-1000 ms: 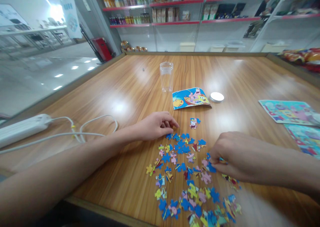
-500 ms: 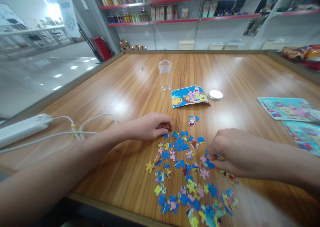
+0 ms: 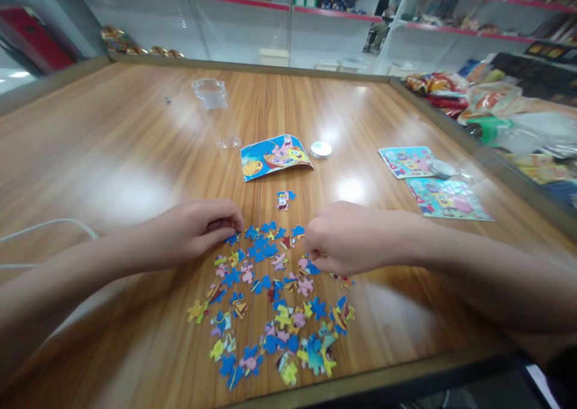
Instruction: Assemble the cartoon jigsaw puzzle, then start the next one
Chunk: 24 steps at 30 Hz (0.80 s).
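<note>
Loose jigsaw puzzle pieces [image 3: 264, 250], mostly blue, pink and yellow, lie spread over the wooden table between and below my hands. At the pile's upper left, my left hand [image 3: 205, 229] is closed, its thumb and fingertips on a blue puzzle piece [image 3: 232, 239]. My right hand [image 3: 336, 238] is curled at the pile's right side, knuckles up, fingertips hidden beside blue and pink pieces. Whatever it grips cannot be made out. Just above the pile sits a small group of pieces [image 3: 283, 201] with a white figure. Behind it lies a bent picture sheet [image 3: 276, 158] with cartoon characters.
A clear plastic cup [image 3: 216, 113] and a round silver lid [image 3: 321, 150] stand behind the pile. Two picture sheets [image 3: 448, 199] lie at right, with another lid [image 3: 442, 169]. Bagged goods and a bottle line the right edge. White cable [image 3: 58, 221] crosses the left side.
The view has swung to the right and down, shifting everything leftward. My right hand stays closed near the pile's right side; my left hand stays at the same blue piece.
</note>
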{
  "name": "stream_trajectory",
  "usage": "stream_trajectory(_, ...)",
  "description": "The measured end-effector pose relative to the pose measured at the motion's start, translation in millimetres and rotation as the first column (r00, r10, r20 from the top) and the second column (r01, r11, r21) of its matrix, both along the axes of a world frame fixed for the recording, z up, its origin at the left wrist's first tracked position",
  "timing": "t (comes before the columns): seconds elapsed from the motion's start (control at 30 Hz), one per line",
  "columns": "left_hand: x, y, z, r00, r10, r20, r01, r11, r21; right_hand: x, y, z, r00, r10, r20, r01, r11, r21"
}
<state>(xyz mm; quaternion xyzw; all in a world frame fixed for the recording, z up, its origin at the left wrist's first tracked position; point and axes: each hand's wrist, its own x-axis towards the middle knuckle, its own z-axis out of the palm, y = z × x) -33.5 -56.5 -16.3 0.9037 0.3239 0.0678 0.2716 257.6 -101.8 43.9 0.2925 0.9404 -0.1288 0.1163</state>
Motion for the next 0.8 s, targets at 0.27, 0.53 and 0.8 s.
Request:
stream_trajectory(0.27,2.7,-3.4,2.7,1.0,0.008,0.006,-0.008,1.0,0.012,-9.6,-19.2,1.7,0.976,0.191,-0.104,-0.201,0.975,-0.098)
stream_trajectory(0.53,3.7,-5.0,-3.3,0.999,0.04,0.028,-0.041,0.998,0.042,-10.0,-16.8,-6.8,0.968,0.16,-0.191,-0.205,0.947,-0.247)
stream_trajectory(0.8,19.0,-3.1,-23.4,0.922,0.204,0.33,-0.269,0.949,0.166,8.8,46.8,-41.6,0.596,-0.615,-0.517,0.595,0.77,-0.23)
